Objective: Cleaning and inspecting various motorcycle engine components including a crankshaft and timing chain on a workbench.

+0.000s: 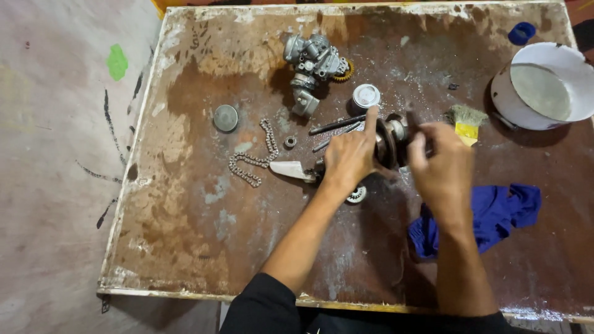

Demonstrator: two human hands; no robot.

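Gripping a crankshaft assembly [391,143] above mid-bench [204,247]: left hand [349,158] wrapped around its flywheel side, right hand [440,167] closed on the shaft end. Probably heavy, rigid, oily; best held by the webs. Chain [253,159] lying nearby.

On your counter [204,247] you have one carburetor [312,62], one chain [253,158], one flat round disc [225,117], one small ring [290,141], one piston [365,96], two thin rods [337,125] (lying together), one brush [466,122], one white bucket [544,86], one blue cloth [495,213] and one blue cap [522,32].
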